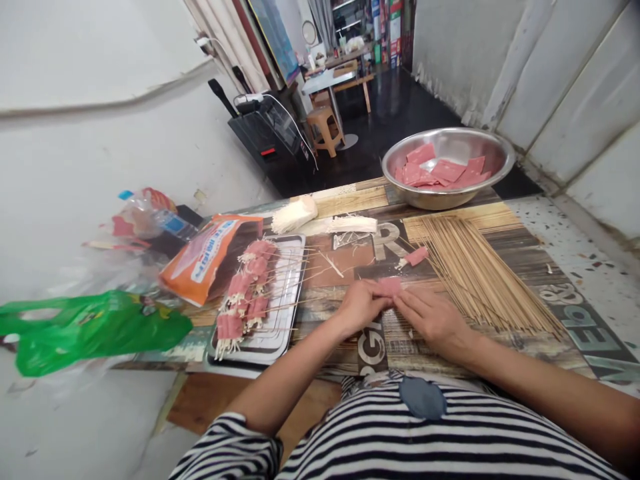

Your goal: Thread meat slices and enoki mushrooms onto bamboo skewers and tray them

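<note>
Both hands meet over the table at a thin pink meat slice (pixel 390 287). My left hand (pixel 361 305) pinches its left edge, with fingers closed. On the other side, my right hand (pixel 434 321) has its fingers pressed together at the slice's lower right edge. Whatever lies under the fingertips is hidden. Just beyond them rests a rolled meat slice (pixel 416 256) with enoki mushroom ends poking out. Left of my hands, a metal tray (pixel 285 320) bears several skewered meat-and-enoki rolls (pixel 257 260). Loose enoki mushrooms (pixel 350 225) lie farther back.
A steel bowl (pixel 450 198) with more pink slices stands at the back right. Many bamboo skewers (pixel 480 273) are spread on the right. An orange-and-white packet (pixel 200 260) and a green plastic bag (pixel 100 330) lie left of the tray. A bunch of enoki (pixel 296 213) sits behind it.
</note>
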Demonstrator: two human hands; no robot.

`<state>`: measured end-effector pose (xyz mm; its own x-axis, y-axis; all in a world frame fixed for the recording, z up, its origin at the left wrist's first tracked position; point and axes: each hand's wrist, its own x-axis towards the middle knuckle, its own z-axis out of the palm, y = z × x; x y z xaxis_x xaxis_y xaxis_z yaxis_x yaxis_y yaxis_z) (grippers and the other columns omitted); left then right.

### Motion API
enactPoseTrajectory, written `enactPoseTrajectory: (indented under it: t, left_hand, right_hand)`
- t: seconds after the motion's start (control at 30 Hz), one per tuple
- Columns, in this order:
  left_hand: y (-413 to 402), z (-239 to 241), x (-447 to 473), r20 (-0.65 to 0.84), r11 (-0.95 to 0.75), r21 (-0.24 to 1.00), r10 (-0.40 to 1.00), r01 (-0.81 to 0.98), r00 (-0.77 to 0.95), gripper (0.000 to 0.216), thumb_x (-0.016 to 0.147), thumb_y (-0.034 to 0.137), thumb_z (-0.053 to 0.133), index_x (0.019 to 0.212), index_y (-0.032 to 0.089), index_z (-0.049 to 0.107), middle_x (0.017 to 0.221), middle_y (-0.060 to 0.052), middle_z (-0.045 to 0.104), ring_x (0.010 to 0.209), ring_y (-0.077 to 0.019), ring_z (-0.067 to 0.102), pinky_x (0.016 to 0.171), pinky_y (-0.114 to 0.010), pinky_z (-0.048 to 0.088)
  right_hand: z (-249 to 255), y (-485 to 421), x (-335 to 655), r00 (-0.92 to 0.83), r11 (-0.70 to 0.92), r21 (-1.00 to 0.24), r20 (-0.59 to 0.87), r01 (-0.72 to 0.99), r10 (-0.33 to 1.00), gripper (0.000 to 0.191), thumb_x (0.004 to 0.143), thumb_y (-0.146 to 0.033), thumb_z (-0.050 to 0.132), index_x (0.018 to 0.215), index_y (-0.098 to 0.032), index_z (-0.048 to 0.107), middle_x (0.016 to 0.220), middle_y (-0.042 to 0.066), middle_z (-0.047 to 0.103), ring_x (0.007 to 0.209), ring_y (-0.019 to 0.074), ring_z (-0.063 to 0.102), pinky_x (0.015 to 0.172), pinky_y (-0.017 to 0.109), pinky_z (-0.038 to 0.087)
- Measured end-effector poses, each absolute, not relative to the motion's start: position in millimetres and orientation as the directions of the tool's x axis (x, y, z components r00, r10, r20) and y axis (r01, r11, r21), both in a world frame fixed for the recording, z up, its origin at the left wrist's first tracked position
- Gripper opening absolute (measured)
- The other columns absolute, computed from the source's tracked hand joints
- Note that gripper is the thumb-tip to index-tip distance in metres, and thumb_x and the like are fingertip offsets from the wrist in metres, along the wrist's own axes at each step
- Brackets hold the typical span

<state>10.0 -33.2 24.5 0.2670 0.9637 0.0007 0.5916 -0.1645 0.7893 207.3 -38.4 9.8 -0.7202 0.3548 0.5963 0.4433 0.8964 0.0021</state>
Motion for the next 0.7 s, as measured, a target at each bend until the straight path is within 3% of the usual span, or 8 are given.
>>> enactPoseTrajectory:
  t: [0.1,0.27,0.33,0.47,0.57,0.7]
  left_hand:
    - [-28,22,8,-0.012,-0.153,0.768,0.967,0.621,0.253,0.009,0.074,0.015,0.074,0.078,0.022,0.079,0.076,-0.001,0.073,0.072,-0.0142,0.065,0.068,-0.024,0.051]
    - [-22,24,5,-0.082,-0.144,0.759,0.946,0.635,0.312,0.006,0.077,0.019,0.072,0.077,0.020,0.078,0.072,0.000,0.072,0.066,-0.0135,0.064,0.062,-0.023,0.048]
    - [-27,27,6,-0.043,-0.202,0.709,0.944,0.675,0.327,0.008,0.080,0.018,0.070,0.078,0.020,0.077,0.073,0.000,0.072,0.067,-0.0138,0.062,0.063,-0.024,0.046]
    - [-49,28,9,0.211,-0.417,0.390,0.908,0.821,0.361,0.017,0.091,0.028,0.059,0.087,0.020,0.074,0.075,-0.004,0.071,0.072,-0.0173,0.058,0.069,-0.030,0.040]
    - [-64,20,7,0.362,-0.530,0.138,0.813,0.837,0.456,0.022,0.096,0.032,0.051,0.101,0.019,0.069,0.089,-0.006,0.072,0.080,-0.0190,0.057,0.073,-0.033,0.037]
    - [-70,7,1,0.418,-0.597,-0.020,0.724,0.802,0.549,0.021,0.097,0.025,0.049,0.112,0.018,0.062,0.098,-0.007,0.071,0.085,-0.0190,0.056,0.075,-0.035,0.034]
  right_hand:
    - [9,-37,205,-0.747,0.896,0.084,0.589,0.436,0.308,0.035,0.095,-0.010,0.035,0.103,-0.009,0.069,0.099,0.016,0.071,0.092,0.0223,0.062,0.083,0.037,0.052]
    - [5,-28,202,-0.808,0.913,0.038,0.483,0.405,0.339,0.037,0.094,-0.010,0.032,0.103,-0.008,0.068,0.090,0.016,0.068,0.083,0.0228,0.059,0.075,0.038,0.051]
    - [4,-23,202,-0.833,0.921,0.024,0.436,0.390,0.341,0.034,0.094,-0.010,0.034,0.101,-0.008,0.067,0.087,0.014,0.067,0.079,0.0221,0.057,0.073,0.038,0.051]
    - [4,-13,200,-0.836,0.913,-0.139,0.368,0.383,0.407,0.029,0.095,-0.013,0.038,0.097,-0.012,0.067,0.086,0.011,0.065,0.082,0.0209,0.056,0.077,0.036,0.049]
    - [6,-8,197,-0.823,0.867,-0.282,0.295,0.410,0.485,0.028,0.096,-0.014,0.039,0.092,-0.014,0.067,0.083,0.007,0.064,0.078,0.0183,0.056,0.074,0.032,0.048]
    - [9,-4,193,-0.810,0.831,-0.370,0.263,0.417,0.524,0.031,0.098,-0.018,0.039,0.090,-0.016,0.070,0.087,0.007,0.066,0.081,0.0181,0.056,0.076,0.032,0.045]
